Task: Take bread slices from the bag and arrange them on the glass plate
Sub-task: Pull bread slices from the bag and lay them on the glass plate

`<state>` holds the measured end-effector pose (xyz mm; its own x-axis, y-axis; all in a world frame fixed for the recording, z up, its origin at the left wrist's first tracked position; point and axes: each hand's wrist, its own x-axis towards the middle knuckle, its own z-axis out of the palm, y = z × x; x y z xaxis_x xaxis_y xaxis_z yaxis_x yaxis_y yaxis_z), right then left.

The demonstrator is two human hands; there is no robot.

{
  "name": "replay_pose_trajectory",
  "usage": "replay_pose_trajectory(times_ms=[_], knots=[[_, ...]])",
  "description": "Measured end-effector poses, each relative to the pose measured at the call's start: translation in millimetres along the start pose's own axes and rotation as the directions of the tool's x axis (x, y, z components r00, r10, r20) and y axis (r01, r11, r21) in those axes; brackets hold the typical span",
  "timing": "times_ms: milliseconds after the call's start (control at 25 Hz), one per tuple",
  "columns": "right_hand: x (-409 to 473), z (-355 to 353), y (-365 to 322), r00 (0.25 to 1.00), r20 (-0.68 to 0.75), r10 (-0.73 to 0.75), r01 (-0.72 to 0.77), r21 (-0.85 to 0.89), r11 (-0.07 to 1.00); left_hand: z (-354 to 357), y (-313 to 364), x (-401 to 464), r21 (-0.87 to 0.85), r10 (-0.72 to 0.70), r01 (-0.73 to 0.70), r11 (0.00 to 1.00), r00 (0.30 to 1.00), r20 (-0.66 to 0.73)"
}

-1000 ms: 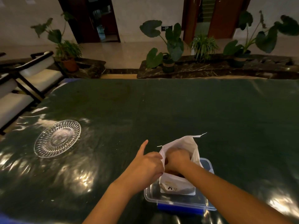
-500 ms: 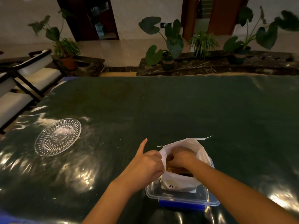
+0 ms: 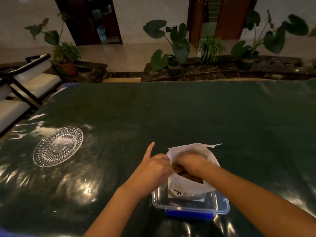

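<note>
A white bread bag [image 3: 186, 189] stands upright in a clear plastic box [image 3: 220, 207] near the table's front edge. My left hand [image 3: 155, 166] pinches the bag's left rim, with the thumb sticking up. My right hand [image 3: 191, 162] is pushed into the bag's mouth, its fingers hidden among brown bread slices [image 3: 189, 176]; whether it grips one I cannot tell. The cut-glass plate [image 3: 58, 147] lies bare at the left of the table, well apart from both hands.
The box has a blue clip [image 3: 189, 215] on its near side. The table has a dark green glossy cover [image 3: 171, 113]. White-cushioned chairs [image 3: 32, 81] stand at the far left; potted plants [image 3: 174, 48] line a ledge beyond the far edge.
The bag's mouth has been spread wider and the right hand has gone a little deeper into it. The left hand still holds the rim. The plate has not moved.
</note>
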<state>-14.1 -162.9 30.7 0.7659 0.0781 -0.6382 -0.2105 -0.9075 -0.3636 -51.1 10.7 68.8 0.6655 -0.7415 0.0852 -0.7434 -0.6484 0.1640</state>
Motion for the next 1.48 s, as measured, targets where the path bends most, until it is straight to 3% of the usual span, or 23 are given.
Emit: replay_pose_trajectory(times_ms=[200, 360, 480, 560, 640, 840, 960, 1040, 1120, 1320, 1400, 1480], knots=[[-37, -23, -5, 0.997, -0.003, -0.076, 0.074, -0.182, 0.981, 0, -5, -3, -0.029, 0.017, -0.017, 0.999, 0.999, -0.031], [-67, -38, -3, 0.972, -0.052, -0.230, 0.201, -0.327, 0.924, 3, -9, -5, -0.048, 0.021, -0.024, 0.999, 0.998, -0.052], [-85, -56, 10, 0.855, -0.257, -0.450, 0.340, -0.377, 0.861, 5, -10, -5, -0.033, 0.030, -0.033, 0.999, 0.997, -0.078], [-94, -76, 19, 0.791, -0.364, -0.492, 0.376, -0.345, 0.860, 6, -11, -4, -0.056, 0.006, -0.011, 0.998, 0.995, -0.101], [-99, -94, 24, 0.776, -0.390, -0.495, 0.415, -0.275, 0.867, 5, -12, -3, -0.166, -0.078, 0.059, 0.984, 0.990, -0.113], [-102, -128, 14, 0.735, -0.352, -0.580, 0.531, -0.233, 0.815, -17, -8, 14, -0.555, -0.363, 0.186, 0.811, 0.903, -0.229], [-105, -148, -6, 0.688, -0.285, -0.668, 0.606, -0.282, 0.744, -46, -7, 38, -0.680, -0.402, 0.234, 0.695, 0.911, -0.096], [-107, -162, -23, 0.635, -0.251, -0.730, 0.658, -0.318, 0.682, -63, -12, 49, -0.766, -0.373, 0.199, 0.612, 0.926, -0.057], [-109, -175, -40, 0.594, -0.224, -0.773, 0.700, -0.329, 0.633, -73, -19, 48, -0.817, -0.378, 0.130, 0.562, 0.919, -0.114], [-106, -184, -94, 0.558, -0.157, -0.815, 0.787, -0.212, 0.580, -86, -32, 15, -0.894, -0.526, 0.025, 0.448, 0.816, -0.241], [-103, -175, -113, 0.530, -0.211, -0.822, 0.820, -0.121, 0.560, -94, -43, -5, -0.929, -0.583, -0.005, 0.371, 0.777, -0.237], [-96, -154, -126, 0.531, -0.356, -0.769, 0.834, 0.058, 0.549, -103, -60, -31, -0.961, -0.644, -0.042, 0.273, 0.735, -0.214]])
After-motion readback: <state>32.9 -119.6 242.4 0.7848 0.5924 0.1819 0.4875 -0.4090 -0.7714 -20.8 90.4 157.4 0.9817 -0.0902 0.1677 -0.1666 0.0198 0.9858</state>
